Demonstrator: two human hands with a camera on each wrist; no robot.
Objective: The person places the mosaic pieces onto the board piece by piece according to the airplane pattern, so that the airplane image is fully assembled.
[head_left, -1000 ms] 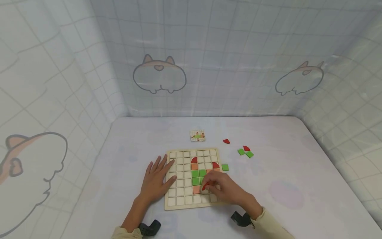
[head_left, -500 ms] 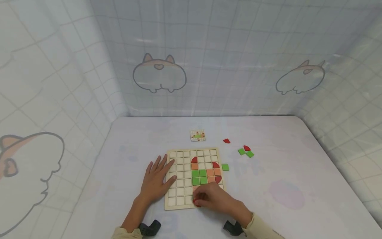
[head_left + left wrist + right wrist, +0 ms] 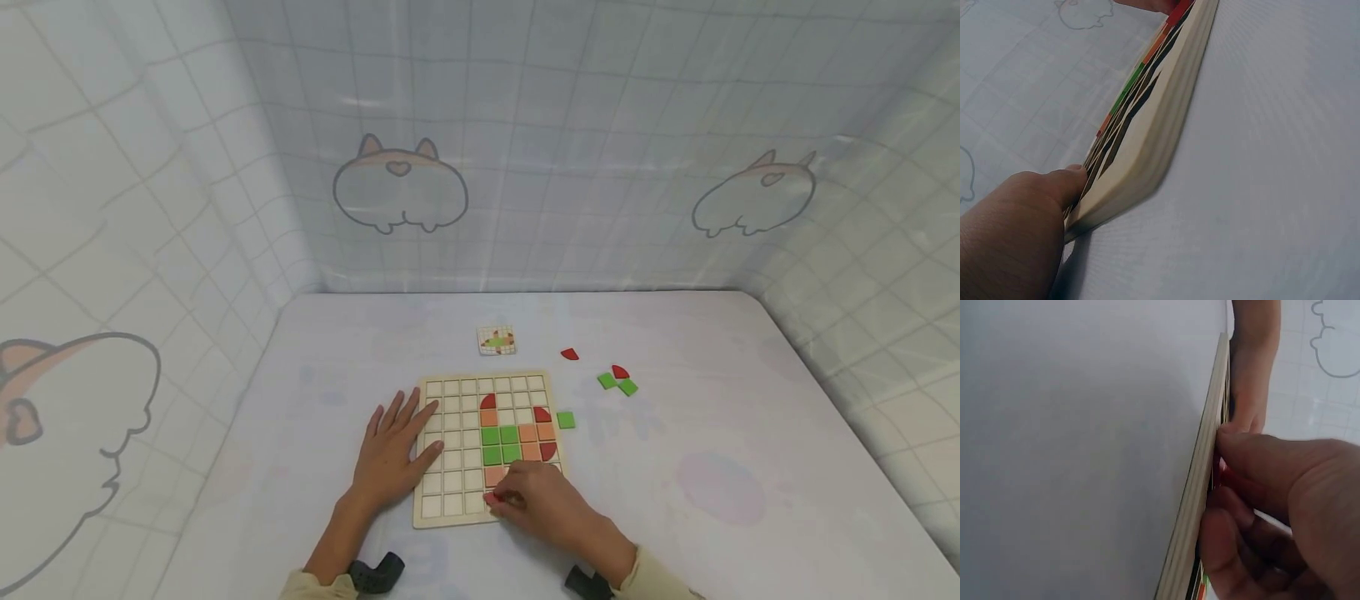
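Observation:
A pale wooden grid board (image 3: 453,482) lies on the table. My left hand (image 3: 388,460) rests over its left edge with fingers straight and spread; the left wrist view shows the thumb (image 3: 1066,182) at the rim. My right hand (image 3: 546,505) pinches a red quarter-circle tile (image 3: 492,498) over the bottom row, just below an orange tile (image 3: 494,476). In the right wrist view, thumb and fingers close around the red tile (image 3: 1222,465) right at the board's edge (image 3: 1200,456). Green tiles (image 3: 500,445), orange tiles and more red quarter-circles fill cells in the board's right half.
Behind the board lies a small pattern card (image 3: 497,341). Loose to the right are a green square (image 3: 566,420), a red quarter-circle (image 3: 570,354), and a cluster of two green squares (image 3: 627,387) with another red piece (image 3: 620,372). Printed curtains (image 3: 555,150) surround the table.
My right hand has carried the red tile from the board's lower middle down to its bottom row, uncovering orange and red tiles at the right. My left hand stays still.

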